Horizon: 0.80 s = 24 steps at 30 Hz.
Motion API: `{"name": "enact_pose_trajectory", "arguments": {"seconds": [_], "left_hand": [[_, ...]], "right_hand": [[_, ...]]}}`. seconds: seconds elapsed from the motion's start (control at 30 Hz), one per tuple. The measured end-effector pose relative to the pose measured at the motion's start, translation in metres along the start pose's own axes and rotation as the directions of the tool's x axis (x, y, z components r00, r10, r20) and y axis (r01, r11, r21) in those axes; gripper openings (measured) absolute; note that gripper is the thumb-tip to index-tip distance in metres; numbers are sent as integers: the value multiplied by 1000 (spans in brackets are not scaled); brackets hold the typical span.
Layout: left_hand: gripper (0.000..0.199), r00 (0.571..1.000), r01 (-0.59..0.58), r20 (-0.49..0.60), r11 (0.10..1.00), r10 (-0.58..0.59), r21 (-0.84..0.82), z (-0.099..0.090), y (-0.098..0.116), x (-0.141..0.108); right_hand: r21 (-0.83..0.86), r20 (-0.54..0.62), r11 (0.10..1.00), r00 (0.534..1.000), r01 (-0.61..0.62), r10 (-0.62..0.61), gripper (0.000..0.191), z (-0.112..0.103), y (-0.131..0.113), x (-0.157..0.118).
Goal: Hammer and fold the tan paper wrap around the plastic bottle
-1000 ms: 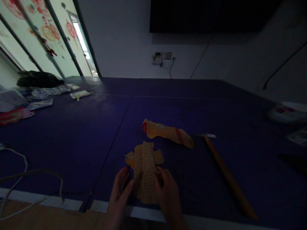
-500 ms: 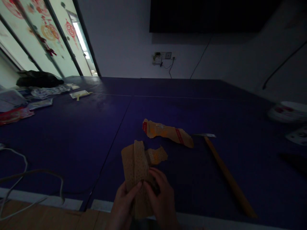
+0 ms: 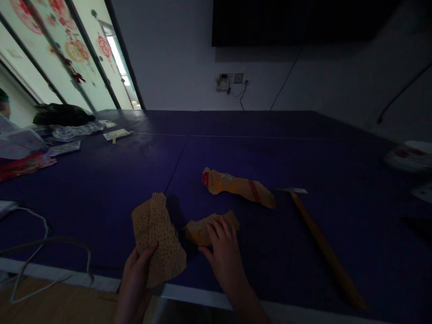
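My left hand grips a folded, torn piece of brown cardboard, covered in small dark dots, with the thumb across its front. The cardboard is held up, tilted, over the table's near edge. My right hand is on a smaller torn piece of dotted cardboard, fingers over its top and thumb at its lower edge. Beyond it lies a long torn strip of brown cardboard with red bands. A hammer-like tool with a long wooden handle and a thin metal head rests to the right.
The dark blue table has a seam running through it. White cables loop at the near left. Plastic packets and a black bag sit at the far left. A white dish is at the right.
Both hands were on the larger cardboard. My left hand has carried it left, while my right hand has let go and moved onto the smaller piece, which has shifted slightly.
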State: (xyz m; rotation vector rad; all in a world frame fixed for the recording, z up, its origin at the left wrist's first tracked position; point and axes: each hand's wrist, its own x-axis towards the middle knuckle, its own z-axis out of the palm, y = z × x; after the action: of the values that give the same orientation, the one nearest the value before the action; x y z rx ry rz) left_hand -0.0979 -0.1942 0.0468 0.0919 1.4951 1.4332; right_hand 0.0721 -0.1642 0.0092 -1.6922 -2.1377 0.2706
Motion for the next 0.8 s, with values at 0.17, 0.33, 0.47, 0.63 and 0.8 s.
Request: {"name": "enact_pose_trajectory", "arguments": {"seconds": [0.17, 0.33, 0.47, 0.63, 0.8], "left_hand": [[35, 998, -14, 60, 1000, 13, 14, 3, -8, 3], [40, 985, -1, 170, 997, -11, 74, 4, -14, 6], [46, 958, -3, 284, 991, -35, 133, 11, -21, -1], [48, 866, -2, 489, 978, -103, 209, 24, -36, -18], [49, 809, -61, 583, 975, -77, 213, 31, -50, -29]], "right_hand": [[-68, -121, 998, 993, 5, -13, 25, 0, -6, -10], [1, -464, 999, 885, 39, -34, 24, -28, 15, -24], [329, -648, 910, 641, -252, 412, 29, -62, 24, -37], [764, -132, 589, 831, -261, 540, 26, -60, 7, -22], [740, -162, 604, 793, -295, 587, 22, -28, 7, -12]]}}
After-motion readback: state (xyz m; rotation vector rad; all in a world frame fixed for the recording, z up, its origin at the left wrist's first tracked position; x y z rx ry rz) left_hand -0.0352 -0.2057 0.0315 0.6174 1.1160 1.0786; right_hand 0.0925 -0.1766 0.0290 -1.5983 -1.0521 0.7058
